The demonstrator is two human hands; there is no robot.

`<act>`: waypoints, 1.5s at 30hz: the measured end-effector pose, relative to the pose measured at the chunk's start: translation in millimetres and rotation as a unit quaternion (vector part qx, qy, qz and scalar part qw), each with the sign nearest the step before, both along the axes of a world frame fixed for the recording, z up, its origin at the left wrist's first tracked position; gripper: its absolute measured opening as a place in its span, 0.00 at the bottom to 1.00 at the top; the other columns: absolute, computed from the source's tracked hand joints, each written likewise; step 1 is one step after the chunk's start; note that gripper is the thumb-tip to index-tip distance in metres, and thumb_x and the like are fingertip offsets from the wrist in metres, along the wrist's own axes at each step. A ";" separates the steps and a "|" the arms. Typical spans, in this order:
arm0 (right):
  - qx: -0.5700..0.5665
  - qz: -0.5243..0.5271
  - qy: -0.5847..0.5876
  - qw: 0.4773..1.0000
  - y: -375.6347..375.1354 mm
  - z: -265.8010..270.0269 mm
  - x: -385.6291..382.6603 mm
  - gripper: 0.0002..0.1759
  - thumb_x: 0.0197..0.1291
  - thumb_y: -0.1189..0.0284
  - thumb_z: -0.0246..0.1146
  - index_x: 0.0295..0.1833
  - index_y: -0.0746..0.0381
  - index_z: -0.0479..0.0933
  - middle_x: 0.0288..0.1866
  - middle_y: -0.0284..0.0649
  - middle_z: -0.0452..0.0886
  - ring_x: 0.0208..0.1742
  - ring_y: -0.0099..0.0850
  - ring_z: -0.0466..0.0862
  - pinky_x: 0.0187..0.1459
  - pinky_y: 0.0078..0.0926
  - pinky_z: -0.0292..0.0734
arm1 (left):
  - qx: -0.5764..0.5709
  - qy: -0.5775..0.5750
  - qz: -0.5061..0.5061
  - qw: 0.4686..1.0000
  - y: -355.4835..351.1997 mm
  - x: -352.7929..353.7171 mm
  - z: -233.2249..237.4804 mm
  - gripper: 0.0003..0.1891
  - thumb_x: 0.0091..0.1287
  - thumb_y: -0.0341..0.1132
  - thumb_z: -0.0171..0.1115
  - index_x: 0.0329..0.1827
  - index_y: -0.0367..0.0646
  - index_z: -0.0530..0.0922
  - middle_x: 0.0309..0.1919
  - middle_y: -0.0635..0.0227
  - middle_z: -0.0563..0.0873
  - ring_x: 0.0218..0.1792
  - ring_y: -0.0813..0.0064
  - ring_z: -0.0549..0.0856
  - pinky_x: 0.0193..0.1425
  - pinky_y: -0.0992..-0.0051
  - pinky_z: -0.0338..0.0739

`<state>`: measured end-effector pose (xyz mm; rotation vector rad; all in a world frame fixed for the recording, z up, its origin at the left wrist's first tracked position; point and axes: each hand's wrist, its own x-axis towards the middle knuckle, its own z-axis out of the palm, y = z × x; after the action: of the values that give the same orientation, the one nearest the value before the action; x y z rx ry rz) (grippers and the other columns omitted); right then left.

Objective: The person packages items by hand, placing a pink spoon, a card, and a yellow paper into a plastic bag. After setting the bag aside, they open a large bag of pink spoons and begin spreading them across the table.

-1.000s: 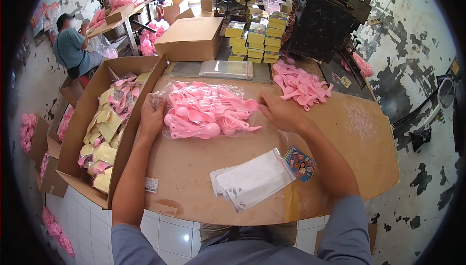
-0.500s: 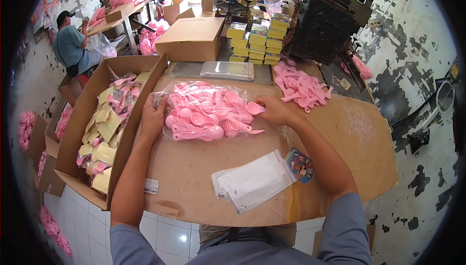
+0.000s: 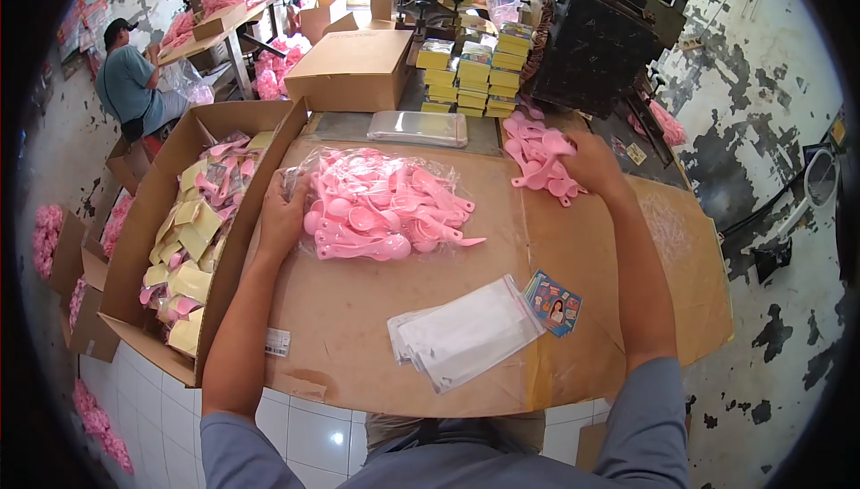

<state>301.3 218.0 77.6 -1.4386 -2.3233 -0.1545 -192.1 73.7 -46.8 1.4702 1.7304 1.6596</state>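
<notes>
A clear plastic bag (image 3: 309, 167) full of pink plastic spoons (image 3: 381, 207) lies in the middle of the cardboard-covered table. My left hand (image 3: 285, 211) grips the bag's left edge, its fingers partly behind the plastic. My right hand (image 3: 593, 165) is over the right side of a loose pile of pink spoons (image 3: 537, 158), fingers curled around a pink spoon (image 3: 560, 143). Its fingertips are partly hidden. Nearer to me lie flat clear sleeves (image 3: 470, 332), with a small stack of printed cards (image 3: 554, 303) at their right end.
An open carton (image 3: 228, 310) of packed spoons and yellowish cards stands at the left. Behind are a closed carton (image 3: 349, 68), a pack of clear sleeves (image 3: 418, 129), stacked card bundles (image 3: 475, 72) and a dark machine (image 3: 591, 50). A person (image 3: 134, 86) sits far left.
My right hand has moved from the bag's right side, where it held a pink spoon, rightward to the loose pile. My left hand has stayed on the bag.
</notes>
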 end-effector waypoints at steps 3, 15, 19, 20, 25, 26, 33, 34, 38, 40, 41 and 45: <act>0.297 0.038 0.018 0.954 14.1 -34.5 -1.3 0.15 0.56 0.67 0.69 0.46 0.65 0.86 0.44 0.50 0.87 0.51 0.48 0.87 0.53 0.43 0.80 | -0.012 -0.002 -0.005 1.000 -2.3 0.0 3.8 0.19 0.79 0.43 0.66 0.60 0.34 0.80 0.49 0.59 0.88 0.50 0.71 0.85 0.57 0.70 0.79; -0.175 0.186 0.137 0.957 -41.4 -65.3 -150.4 0.13 0.54 0.71 0.67 0.40 0.70 0.85 0.39 0.54 0.88 0.43 0.50 0.89 0.47 0.42 0.83 | -0.018 0.010 -0.005 1.000 -7.1 2.1 10.4 0.18 0.80 0.43 0.65 0.59 0.35 0.80 0.49 0.60 0.87 0.50 0.73 0.85 0.57 0.71 0.79; -0.197 0.166 0.046 0.965 -38.0 -58.8 -141.4 0.14 0.53 0.70 0.67 0.40 0.71 0.84 0.37 0.55 0.88 0.41 0.51 0.88 0.47 0.45 0.83 | -0.019 0.021 -0.002 1.000 -3.6 -3.7 3.7 0.21 0.78 0.44 0.66 0.60 0.33 0.80 0.50 0.55 0.88 0.51 0.67 0.86 0.58 0.67 0.80; -0.180 0.156 0.031 0.971 -39.0 -61.3 -139.3 0.14 0.54 0.70 0.67 0.41 0.71 0.84 0.37 0.55 0.88 0.42 0.52 0.88 0.48 0.45 0.83 | -0.021 0.021 -0.004 1.000 -2.4 -4.2 2.2 0.21 0.78 0.44 0.66 0.61 0.33 0.80 0.50 0.55 0.88 0.51 0.67 0.86 0.59 0.67 0.80; -0.137 0.155 -0.010 0.978 -42.3 -69.2 -124.6 0.15 0.64 0.68 0.63 0.48 0.67 0.85 0.47 0.55 0.87 0.52 0.53 0.87 0.57 0.48 0.81 | -0.028 0.025 0.007 0.999 -3.1 -2.6 2.9 0.24 0.77 0.45 0.67 0.63 0.32 0.78 0.51 0.54 0.88 0.52 0.65 0.87 0.60 0.67 0.79; -0.172 0.163 -0.001 0.972 -38.3 -66.4 -118.9 0.15 0.64 0.68 0.63 0.50 0.66 0.85 0.48 0.53 0.87 0.53 0.53 0.87 0.58 0.48 0.81 | -0.023 0.041 0.018 0.999 -1.0 -5.7 -1.6 0.25 0.77 0.45 0.68 0.63 0.32 0.78 0.52 0.53 0.88 0.52 0.65 0.87 0.60 0.67 0.79; -0.187 0.192 0.012 0.963 -57.4 -64.9 -107.1 0.17 0.67 0.65 0.66 0.55 0.63 0.84 0.57 0.49 0.85 0.62 0.47 0.84 0.59 0.45 0.82 | -0.034 0.017 -0.009 0.999 -0.1 -8.1 -2.8 0.28 0.76 0.47 0.67 0.66 0.30 0.76 0.55 0.49 0.87 0.56 0.61 0.86 0.63 0.65 0.78; -0.154 0.200 0.003 0.968 -55.6 -69.1 -105.4 0.16 0.66 0.66 0.67 0.54 0.64 0.84 0.54 0.50 0.85 0.58 0.47 0.85 0.56 0.44 0.82 | -0.030 0.027 -0.005 0.999 1.8 -10.7 -7.0 0.28 0.76 0.47 0.67 0.66 0.30 0.76 0.55 0.48 0.87 0.56 0.61 0.86 0.63 0.65 0.78; -0.205 0.184 0.018 0.961 -53.7 -62.0 -103.2 0.14 0.66 0.69 0.67 0.50 0.68 0.85 0.43 0.51 0.88 0.44 0.44 0.87 0.47 0.40 0.81 | -0.024 0.036 0.001 0.999 1.9 -11.9 -9.5 0.28 0.76 0.47 0.67 0.66 0.31 0.77 0.56 0.48 0.87 0.57 0.58 0.86 0.64 0.64 0.78; -0.261 0.160 0.047 0.951 -58.5 -41.8 -101.2 0.13 0.65 0.70 0.67 0.48 0.68 0.85 0.39 0.50 0.88 0.39 0.42 0.88 0.43 0.39 0.80 | -0.029 0.041 -0.002 0.999 1.1 -11.7 -7.4 0.28 0.76 0.48 0.67 0.66 0.30 0.76 0.56 0.47 0.87 0.58 0.57 0.86 0.65 0.64 0.77; -0.261 0.154 0.059 0.951 -59.6 -33.6 -95.1 0.12 0.65 0.71 0.66 0.47 0.69 0.85 0.37 0.50 0.88 0.37 0.42 0.87 0.41 0.38 0.79 | -0.032 0.043 -0.004 0.999 0.9 -12.3 -7.2 0.29 0.76 0.48 0.67 0.66 0.30 0.76 0.56 0.47 0.87 0.58 0.57 0.86 0.66 0.63 0.77; -0.185 0.097 0.068 0.976 -29.9 -25.2 -58.3 0.13 0.64 0.69 0.67 0.47 0.69 0.85 0.39 0.51 0.89 0.38 0.41 0.88 0.41 0.40 0.80 | -0.040 0.052 0.016 0.998 3.8 -15.1 -13.1 0.31 0.76 0.48 0.67 0.68 0.28 0.75 0.59 0.45 0.86 0.61 0.57 0.85 0.68 0.64 0.76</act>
<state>243.1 188.0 52.4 -1.3188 -2.4475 0.4411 -207.2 77.5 -59.9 1.5255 1.8617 1.5336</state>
